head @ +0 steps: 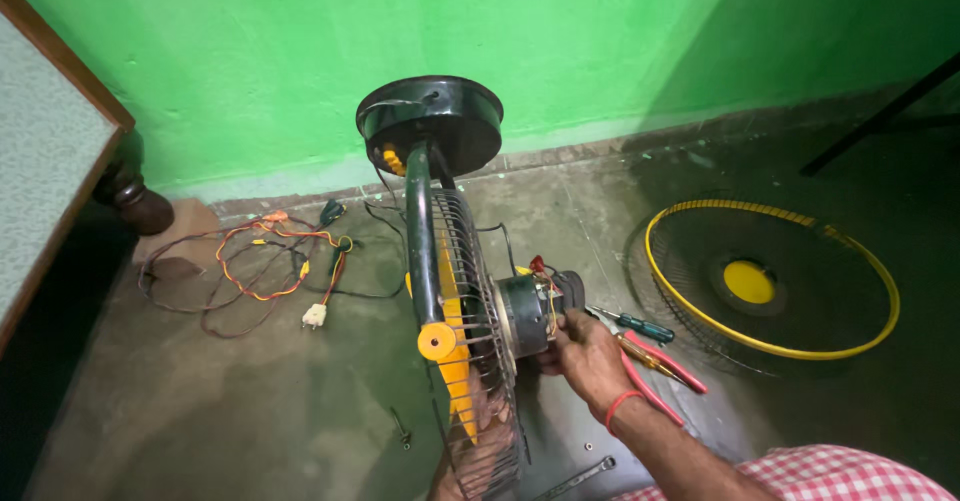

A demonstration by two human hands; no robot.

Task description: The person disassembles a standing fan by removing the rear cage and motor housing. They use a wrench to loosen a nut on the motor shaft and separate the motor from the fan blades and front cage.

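Right hand (585,356): down at the back of the fan motor (527,313), fingers curled together against the rear of the housing, right by the small red and yellow wires there; a red band sits on the wrist.
Left hand (470,461): low in the frame, behind the wire guard (478,311), mostly hidden by the mesh; it seems to steady the guard's lower edge, but I cannot tell whether the fingers are closed or spread.
Fan: lying tipped on the concrete floor (250,411), round black base (432,121) up toward the green wall (300,51), black stem running down to a yellow knob (437,342), yellow blades showing through the guard.
Motor: sticking out to the right of the guard, mid-frame, touching the right hand.
Tools: green-handled screwdriver (640,325) just beside the right hand, red-handled pliers (660,371) lying under the forearm, a metal wrench (578,478) on the floor near the bottom edge.
Front grille (770,281): black mesh with a yellow rim and yellow centre disc, flat on the floor, well apart to the right.
Loose wires (250,266): a red, orange and black tangle with a white plug, left of the fan near a dark wooden furniture leg (130,196).
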